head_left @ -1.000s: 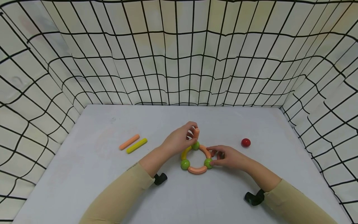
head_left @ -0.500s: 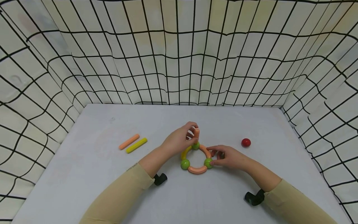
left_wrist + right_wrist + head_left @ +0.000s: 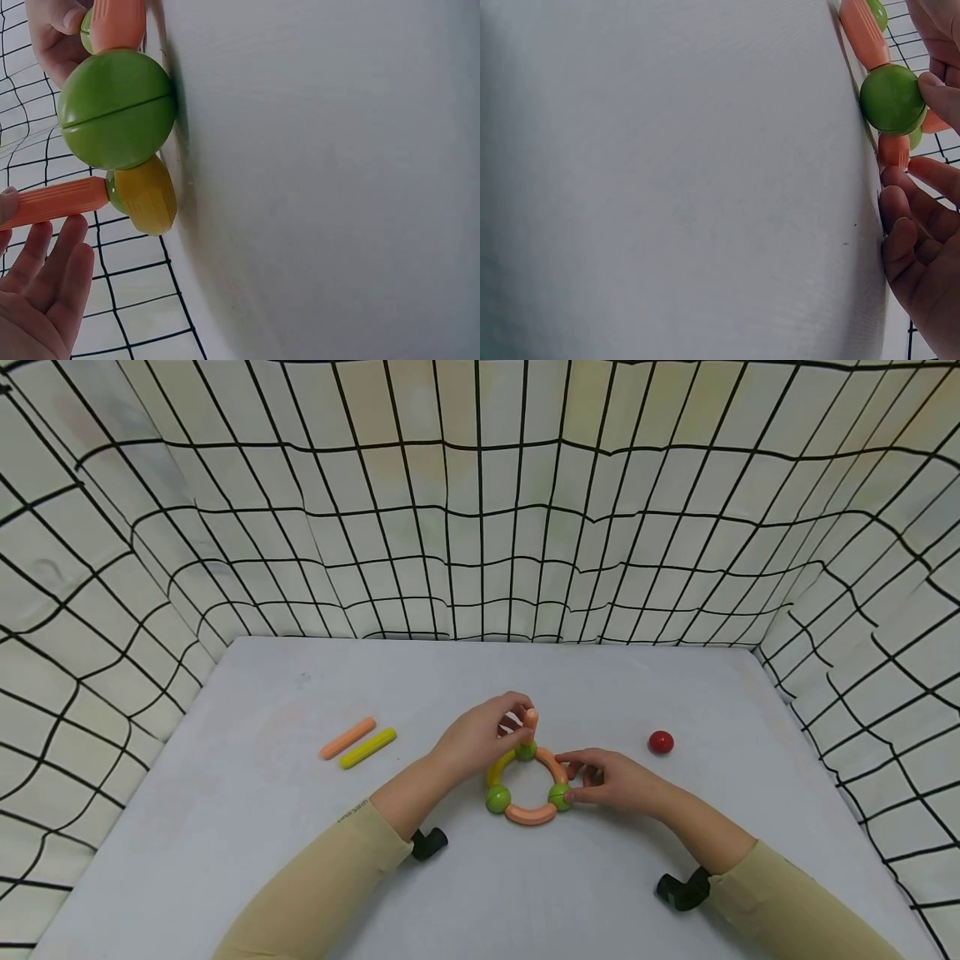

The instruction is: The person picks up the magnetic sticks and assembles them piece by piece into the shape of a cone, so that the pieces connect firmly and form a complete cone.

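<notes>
I see the left hand (image 3: pixel 480 737) at the far side of the ring (image 3: pixel 530 815), the right hand (image 3: pixel 617 782) at its right.
The left forearm slants in from the near left, thumb and fingers pinching the orange stick (image 3: pixel 530 727) upright on the far green ball (image 3: pixel 527 751); the right hand grips the ring, thumb against the right green ball (image 3: pixel 559 797). My left wrist view crops the left hand and mostly hides the far ball.

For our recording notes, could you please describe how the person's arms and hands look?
The left sleeve and right sleeve are long and beige, stopping short of the wrists. A dark marking near the left one's end is too small to read. A stubby black device protrudes beside each. The left hand and right hand are ungloved.
</notes>
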Available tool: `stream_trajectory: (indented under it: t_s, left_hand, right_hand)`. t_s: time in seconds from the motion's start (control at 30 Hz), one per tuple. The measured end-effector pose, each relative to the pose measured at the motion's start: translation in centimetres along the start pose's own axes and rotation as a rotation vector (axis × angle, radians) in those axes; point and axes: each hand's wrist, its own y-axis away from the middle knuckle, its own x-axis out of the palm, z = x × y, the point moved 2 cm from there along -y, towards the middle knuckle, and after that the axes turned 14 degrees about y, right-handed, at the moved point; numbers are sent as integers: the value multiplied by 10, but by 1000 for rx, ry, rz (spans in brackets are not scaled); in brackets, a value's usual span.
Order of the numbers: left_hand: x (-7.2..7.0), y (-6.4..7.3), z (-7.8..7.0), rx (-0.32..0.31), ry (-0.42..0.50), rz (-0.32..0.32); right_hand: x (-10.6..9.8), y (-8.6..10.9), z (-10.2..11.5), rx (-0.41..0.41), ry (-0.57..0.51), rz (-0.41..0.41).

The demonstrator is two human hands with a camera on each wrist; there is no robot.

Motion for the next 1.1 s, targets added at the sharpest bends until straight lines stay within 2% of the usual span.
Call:
stream_trajectory:
  t_s: [0.27,0.6,0.83,1.1]
  left_hand:
    - [0,5,0,27,10,23]
    - [-2,9,2,1,0,9]
    - [-12,20,8,-35,-37,-13]
    - [-24,34,11,-32,-96,2]
  right_hand:
    - [0,0,1,3,24,-3]
    - [-1,0,2,-4,33,-2]
    - [0,-1,3,4,23,3]
    - [0,0,4,-13,18,-10]
